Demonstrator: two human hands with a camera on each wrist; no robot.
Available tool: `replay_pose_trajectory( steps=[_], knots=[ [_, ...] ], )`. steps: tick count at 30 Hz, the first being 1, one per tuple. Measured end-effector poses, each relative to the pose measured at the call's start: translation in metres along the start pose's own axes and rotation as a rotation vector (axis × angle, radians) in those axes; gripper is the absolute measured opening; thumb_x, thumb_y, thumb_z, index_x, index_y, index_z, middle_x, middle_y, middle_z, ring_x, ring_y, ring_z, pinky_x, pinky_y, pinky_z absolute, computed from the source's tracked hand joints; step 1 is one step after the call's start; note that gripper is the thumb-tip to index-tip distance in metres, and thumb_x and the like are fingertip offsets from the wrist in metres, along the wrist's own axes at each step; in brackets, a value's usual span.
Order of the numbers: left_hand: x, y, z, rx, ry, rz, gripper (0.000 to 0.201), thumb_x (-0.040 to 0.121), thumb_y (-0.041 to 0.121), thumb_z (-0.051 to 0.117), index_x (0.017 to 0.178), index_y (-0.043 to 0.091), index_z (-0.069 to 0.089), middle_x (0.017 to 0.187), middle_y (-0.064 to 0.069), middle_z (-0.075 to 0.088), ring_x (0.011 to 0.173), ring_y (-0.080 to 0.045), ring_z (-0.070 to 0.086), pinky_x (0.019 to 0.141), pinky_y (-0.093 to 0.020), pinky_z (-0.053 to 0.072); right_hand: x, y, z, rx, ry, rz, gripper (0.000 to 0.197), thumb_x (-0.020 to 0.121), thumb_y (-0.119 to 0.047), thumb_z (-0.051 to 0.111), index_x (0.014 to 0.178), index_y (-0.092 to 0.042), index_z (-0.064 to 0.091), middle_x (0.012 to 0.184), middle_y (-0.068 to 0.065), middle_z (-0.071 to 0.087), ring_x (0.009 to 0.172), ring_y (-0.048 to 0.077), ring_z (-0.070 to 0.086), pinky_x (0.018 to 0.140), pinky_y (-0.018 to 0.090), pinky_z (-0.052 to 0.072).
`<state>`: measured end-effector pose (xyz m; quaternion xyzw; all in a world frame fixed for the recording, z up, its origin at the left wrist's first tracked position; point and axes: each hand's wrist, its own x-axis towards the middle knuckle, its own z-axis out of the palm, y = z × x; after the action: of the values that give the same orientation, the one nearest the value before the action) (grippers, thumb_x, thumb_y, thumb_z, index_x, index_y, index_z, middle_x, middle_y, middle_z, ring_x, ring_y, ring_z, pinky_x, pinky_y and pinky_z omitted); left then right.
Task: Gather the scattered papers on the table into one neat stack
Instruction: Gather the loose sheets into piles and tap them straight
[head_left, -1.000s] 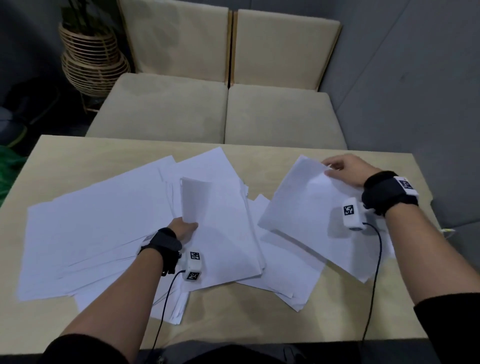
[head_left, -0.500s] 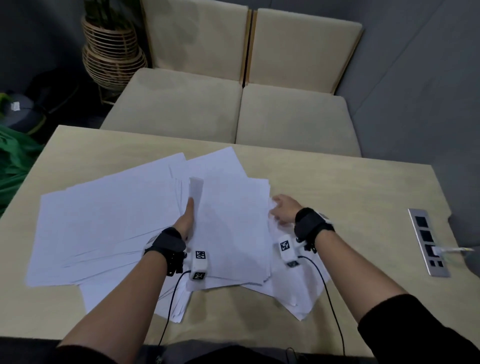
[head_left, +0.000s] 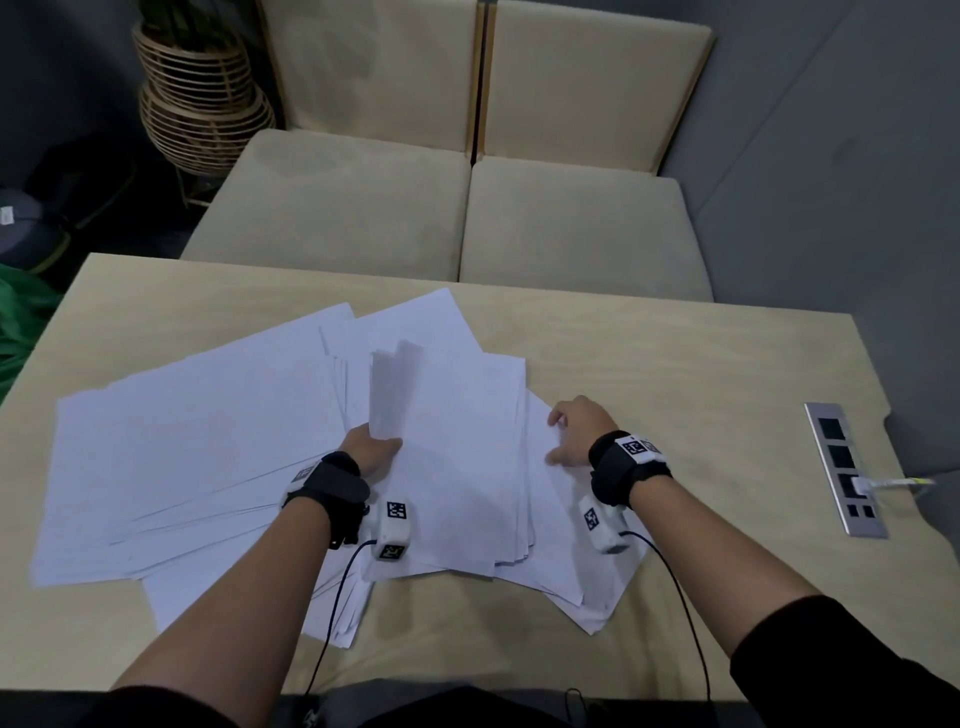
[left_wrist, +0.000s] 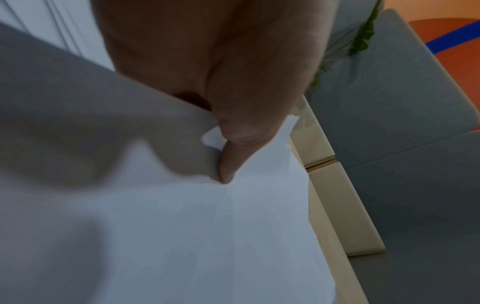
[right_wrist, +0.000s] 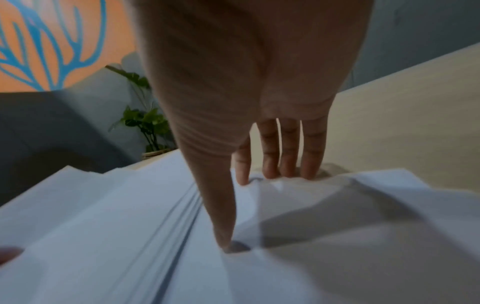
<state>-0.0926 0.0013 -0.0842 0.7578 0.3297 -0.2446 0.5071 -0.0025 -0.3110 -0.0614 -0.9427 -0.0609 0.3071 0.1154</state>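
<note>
White papers lie spread over the wooden table (head_left: 675, 374). A wide fan of sheets (head_left: 197, 431) covers the left half. In the middle sits a thicker pile (head_left: 462, 441). My left hand (head_left: 376, 447) grips this pile's left edge, and the held sheets curl upward (head_left: 395, 389). In the left wrist view my thumb (left_wrist: 226, 160) pinches the paper. My right hand (head_left: 571, 431) rests on loose sheets (head_left: 566, 561) just right of the pile. There its fingers (right_wrist: 288, 156) are straight with tips on the paper, and the thumb (right_wrist: 221, 216) lies against the pile's layered edge.
A metal socket strip (head_left: 844, 467) with a plugged cable is set into the table's right side. A beige sofa (head_left: 467, 218) stands behind the far edge, and a wicker plant stand (head_left: 202, 104) is at the back left. Cables run from both wrist cameras.
My right hand brought a sheet from the table's right side over to the middle pile, let it go, and now rests on the sheets beside it. My left hand kept its grip.
</note>
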Motion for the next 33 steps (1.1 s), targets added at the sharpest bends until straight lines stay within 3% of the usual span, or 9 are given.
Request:
replay_pose_trajectory(
  steps=[2, 6, 12, 18, 21, 25, 27, 29, 33],
  knots=[
    [0.001, 0.000, -0.002, -0.004, -0.021, -0.013, 0.039, 0.096, 0.015, 0.061, 0.131, -0.001, 0.055, 0.121, -0.019, 0.062, 0.110, -0.035, 0.060, 0.097, -0.041, 0.048, -0.002, 0.006, 0.007, -0.053, -0.012, -0.028, 0.063, 0.063, -0.034, 0.087, 0.117, -0.024, 0.055, 0.112, -0.001, 0.047, 0.108, 0.021, 0.048, 0.093, 0.035, 0.047],
    [0.000, 0.000, -0.007, -0.034, -0.044, -0.040, 0.039, 0.096, 0.015, 0.062, 0.132, 0.001, 0.055, 0.128, -0.018, 0.062, 0.117, -0.037, 0.059, 0.105, -0.047, 0.045, -0.003, 0.010, 0.013, -0.063, 0.034, -0.054, 0.066, 0.063, -0.034, 0.086, 0.119, -0.024, 0.052, 0.116, 0.000, 0.051, 0.110, 0.023, 0.051, 0.093, 0.036, 0.047],
    [-0.004, -0.003, -0.005, -0.085, -0.028, -0.049, 0.041, 0.097, 0.016, 0.061, 0.134, 0.000, 0.054, 0.131, -0.020, 0.061, 0.119, -0.039, 0.058, 0.106, -0.050, 0.044, -0.005, 0.008, 0.010, -0.096, 0.062, -0.112, 0.060, 0.059, -0.035, 0.087, 0.104, -0.024, 0.049, 0.103, -0.003, 0.048, 0.098, 0.022, 0.049, 0.087, 0.034, 0.046],
    [-0.014, -0.002, 0.001, -0.100, 0.032, -0.001, 0.039, 0.097, 0.014, 0.059, 0.133, -0.001, 0.054, 0.129, -0.020, 0.061, 0.113, -0.034, 0.058, 0.099, -0.041, 0.046, -0.009, 0.008, 0.011, -0.100, 0.069, -0.160, 0.057, 0.060, -0.030, 0.086, 0.100, -0.020, 0.047, 0.102, -0.002, 0.046, 0.088, 0.022, 0.052, 0.073, 0.034, 0.047],
    [-0.018, -0.005, 0.003, -0.137, 0.044, 0.025, 0.033, 0.098, 0.012, 0.057, 0.129, 0.000, 0.057, 0.123, -0.019, 0.063, 0.103, -0.030, 0.058, 0.093, -0.038, 0.047, -0.009, 0.009, 0.012, -0.110, 0.076, -0.209, 0.061, 0.063, -0.030, 0.084, 0.111, -0.021, 0.047, 0.109, -0.003, 0.050, 0.090, 0.025, 0.058, 0.076, 0.035, 0.049],
    [-0.022, -0.006, 0.002, -0.157, 0.044, 0.039, 0.021, 0.097, 0.014, 0.058, 0.117, 0.008, 0.059, 0.122, -0.018, 0.065, 0.110, -0.035, 0.062, 0.098, -0.044, 0.049, -0.009, 0.012, 0.016, -0.167, 0.052, -0.230, 0.068, 0.072, -0.034, 0.081, 0.131, -0.017, 0.051, 0.124, 0.001, 0.049, 0.103, 0.028, 0.058, 0.084, 0.035, 0.048],
    [-0.024, -0.006, 0.002, -0.164, 0.039, 0.040, 0.024, 0.096, 0.013, 0.058, 0.119, 0.006, 0.059, 0.122, -0.019, 0.065, 0.112, -0.037, 0.062, 0.099, -0.045, 0.049, -0.008, 0.015, 0.016, -0.149, 0.044, -0.218, 0.056, 0.077, -0.033, 0.078, 0.125, -0.015, 0.057, 0.122, 0.004, 0.048, 0.101, 0.029, 0.058, 0.084, 0.035, 0.048],
    [-0.025, -0.004, 0.002, -0.190, 0.037, 0.042, 0.029, 0.096, 0.011, 0.058, 0.123, 0.002, 0.059, 0.121, -0.020, 0.065, 0.111, -0.036, 0.063, 0.097, -0.043, 0.050, -0.007, 0.018, 0.013, -0.116, 0.059, -0.199, 0.031, 0.082, -0.030, 0.073, 0.107, -0.013, 0.064, 0.113, 0.003, 0.049, 0.098, 0.028, 0.057, 0.082, 0.033, 0.047],
    [-0.025, -0.002, 0.001, -0.252, 0.063, 0.063, 0.026, 0.094, 0.008, 0.060, 0.120, 0.003, 0.060, 0.113, -0.017, 0.067, 0.098, -0.032, 0.064, 0.087, -0.039, 0.051, -0.005, 0.028, 0.010, -0.047, 0.098, -0.186, 0.024, 0.086, -0.022, 0.068, 0.103, -0.006, 0.069, 0.110, 0.003, 0.052, 0.100, 0.027, 0.058, 0.080, 0.029, 0.043]
  ],
)
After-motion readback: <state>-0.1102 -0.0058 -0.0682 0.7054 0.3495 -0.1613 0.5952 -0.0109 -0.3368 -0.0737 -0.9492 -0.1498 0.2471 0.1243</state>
